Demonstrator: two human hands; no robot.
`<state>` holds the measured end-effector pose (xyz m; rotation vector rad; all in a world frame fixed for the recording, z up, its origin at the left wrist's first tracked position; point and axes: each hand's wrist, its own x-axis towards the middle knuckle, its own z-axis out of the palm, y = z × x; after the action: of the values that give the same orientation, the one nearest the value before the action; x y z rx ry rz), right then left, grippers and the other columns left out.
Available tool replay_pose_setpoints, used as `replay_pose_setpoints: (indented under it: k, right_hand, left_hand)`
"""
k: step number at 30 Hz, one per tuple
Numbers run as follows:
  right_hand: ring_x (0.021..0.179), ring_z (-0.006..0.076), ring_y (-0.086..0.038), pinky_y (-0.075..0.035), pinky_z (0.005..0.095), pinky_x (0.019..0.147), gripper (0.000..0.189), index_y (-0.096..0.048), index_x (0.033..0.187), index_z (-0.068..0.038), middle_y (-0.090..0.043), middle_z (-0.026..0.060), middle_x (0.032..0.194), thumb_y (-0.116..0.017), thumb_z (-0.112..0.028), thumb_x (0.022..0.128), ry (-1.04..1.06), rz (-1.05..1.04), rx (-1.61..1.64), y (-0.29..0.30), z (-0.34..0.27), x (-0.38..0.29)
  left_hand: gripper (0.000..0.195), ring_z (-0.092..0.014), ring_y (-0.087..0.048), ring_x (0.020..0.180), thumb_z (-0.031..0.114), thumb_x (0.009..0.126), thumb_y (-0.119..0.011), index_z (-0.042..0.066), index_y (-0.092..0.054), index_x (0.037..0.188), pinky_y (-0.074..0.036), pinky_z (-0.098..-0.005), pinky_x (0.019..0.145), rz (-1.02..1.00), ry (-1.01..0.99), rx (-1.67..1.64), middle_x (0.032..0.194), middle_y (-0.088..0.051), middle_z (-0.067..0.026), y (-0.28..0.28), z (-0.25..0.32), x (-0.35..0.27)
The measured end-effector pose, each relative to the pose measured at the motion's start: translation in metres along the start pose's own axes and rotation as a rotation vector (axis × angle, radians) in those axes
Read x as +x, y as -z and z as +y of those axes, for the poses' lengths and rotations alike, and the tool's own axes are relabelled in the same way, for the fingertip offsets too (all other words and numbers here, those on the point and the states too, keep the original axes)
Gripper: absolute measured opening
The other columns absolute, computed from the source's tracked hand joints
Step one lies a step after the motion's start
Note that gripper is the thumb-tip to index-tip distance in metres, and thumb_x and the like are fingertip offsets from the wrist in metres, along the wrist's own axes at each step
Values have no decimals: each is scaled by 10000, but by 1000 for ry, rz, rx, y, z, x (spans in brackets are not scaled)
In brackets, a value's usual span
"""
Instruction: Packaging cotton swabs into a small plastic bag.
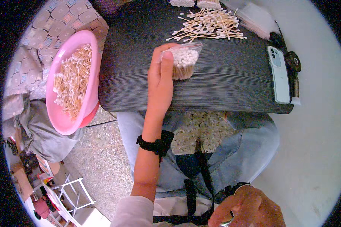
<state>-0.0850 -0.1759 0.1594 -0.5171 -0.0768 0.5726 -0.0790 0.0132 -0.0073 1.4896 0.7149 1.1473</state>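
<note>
Over a dark ridged tabletop (pixel 125 71), my left hand (pixel 162 68) grips a small clear zip bag of cotton swabs (pixel 185 62). The white tips are packed at the top of the bag, and the wooden sticks show below. My right hand (pixel 248 208) is low in the view near my body, its fingers curled and partly cut off by the lower edge. Something shiny shows at its fingers, too little to name. Beyond the bag lies a loose heap of cotton swabs (pixel 210 24), with two filled packs (pixel 209 4) behind it.
To the left, a pink plastic basin (pixel 52 113) holds many loose cotton swabs. A light-coloured phone (pixel 281 82) lies at the table's right edge, beside a dark object (pixel 294 62). Clear plastic bags (pixel 257 21) lie at the far right. A white rack (pixel 82 184) stands lower left.
</note>
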Motion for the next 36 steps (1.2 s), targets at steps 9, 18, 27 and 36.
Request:
replay_pose_setpoints:
  k: [9,18,27,36]
  right_hand:
    - [544,202,-453,-453,281,513,369,-520,801,-111,-488,74,679,-345,-383,979,318,405,-177,-22,28,-19]
    - [508,233,-480,-441,333,422,366,-574,661,-124,-569,38,643,-453,-314,950,233,25,-30,10,12,-14]
    - [730,219,-542,-466,328,665,219,-538,705,-111,-633,32,828,-713,-186,814,-323,-611,16,77,-11,67]
    - [787,163,-463,-349,299,641,169,-729,849,-153,-621,-36,813,-596,-245,898,-208,-948,-31,70,-20,65]
  left_hand:
    - [338,-132,-524,967,294,1000,-392,7,-552,1080,-397,-260,891,33,80,-17,1031,-589,-69,-2,-5,-2]
    - [347,-136,-527,985,285,1000,-377,0,-555,1088,-392,-260,909,21,-7,39,1052,-584,-69,-1,-5,0]
    - [338,-135,-524,968,278,1001,-381,-3,-543,1097,-399,-260,895,-16,-33,-29,1045,-582,-73,1,-9,2]
    - [341,-132,-512,972,282,1002,-388,-7,-549,1083,-380,-252,903,38,36,-6,1040,-578,-71,1,-6,-2]
